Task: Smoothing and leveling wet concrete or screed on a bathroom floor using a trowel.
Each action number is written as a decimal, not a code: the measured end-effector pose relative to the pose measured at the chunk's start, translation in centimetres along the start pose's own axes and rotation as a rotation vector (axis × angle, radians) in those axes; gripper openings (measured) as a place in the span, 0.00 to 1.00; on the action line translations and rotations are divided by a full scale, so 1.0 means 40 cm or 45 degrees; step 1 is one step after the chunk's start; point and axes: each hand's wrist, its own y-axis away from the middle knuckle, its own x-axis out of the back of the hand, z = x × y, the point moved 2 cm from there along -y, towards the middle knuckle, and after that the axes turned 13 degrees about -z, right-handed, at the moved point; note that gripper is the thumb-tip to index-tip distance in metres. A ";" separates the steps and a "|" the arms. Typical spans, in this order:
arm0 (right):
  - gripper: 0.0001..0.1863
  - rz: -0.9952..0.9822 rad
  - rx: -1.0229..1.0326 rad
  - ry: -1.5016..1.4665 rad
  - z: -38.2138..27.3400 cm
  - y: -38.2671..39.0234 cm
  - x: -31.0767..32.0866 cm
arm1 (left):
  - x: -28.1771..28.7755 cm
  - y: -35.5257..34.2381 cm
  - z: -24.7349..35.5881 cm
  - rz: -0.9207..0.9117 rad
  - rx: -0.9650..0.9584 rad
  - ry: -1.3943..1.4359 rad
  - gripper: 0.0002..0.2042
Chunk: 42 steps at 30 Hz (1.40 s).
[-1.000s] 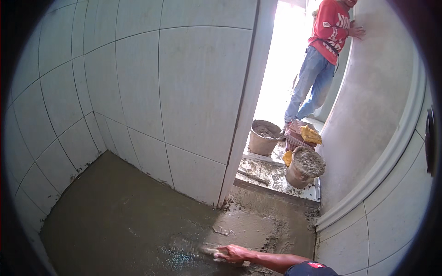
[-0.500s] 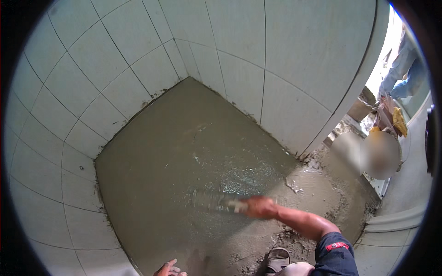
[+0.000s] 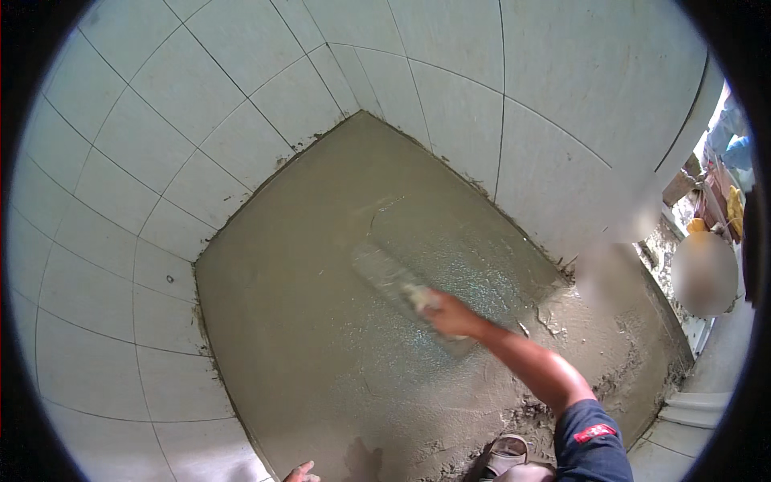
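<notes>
My right hand (image 3: 450, 313) is closed round the handle of a plastering trowel (image 3: 384, 271), whose long blade rests on wet grey mortar (image 3: 281, 281). The blade is smeared by motion and slants from upper left to lower right. Around it the mortar is smooth, with a shiny, watery patch right beside the blade. At the lower edge only a few fingers of my left hand (image 3: 301, 472) show, stretched out close to the left wall and apart from any tool.
Pale tiled walls (image 3: 104, 321) meet at the far corner. Rougher mortar (image 3: 594, 345) lies at the right, near a doorway. My sandalled foot (image 3: 507, 456) stands at the bottom. Beyond the doorway are a person in blue (image 3: 735, 149) and a yellow cloth-like thing (image 3: 734, 210).
The trowel has swept farther up the floor and turned from nearly level to a slant. My left hand has slipped lower, mostly out of view. The whole view has shifted somewhat.
</notes>
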 end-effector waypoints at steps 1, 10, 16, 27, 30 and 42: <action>0.25 -0.102 -0.080 -0.112 -0.002 -0.051 -0.048 | -0.004 0.002 0.008 0.007 0.000 -0.033 0.27; 0.24 -0.098 -0.217 0.244 -0.111 -0.301 -0.082 | -0.043 0.048 0.029 0.050 0.022 0.018 0.26; 0.22 0.445 -0.326 0.194 -0.023 -0.291 0.106 | -0.037 0.032 0.015 0.030 -0.009 0.105 0.26; 0.32 0.744 -0.470 0.170 0.116 0.256 0.186 | 0.008 -0.090 -0.016 -0.145 -0.202 -0.074 0.27; 0.33 0.821 -0.596 0.224 0.127 0.433 0.160 | -0.003 -0.127 0.005 -0.214 -0.291 -0.111 0.26; 0.24 0.998 -0.734 0.032 0.088 0.919 -0.001 | -0.048 -0.244 -0.023 -0.230 -0.335 -0.645 0.27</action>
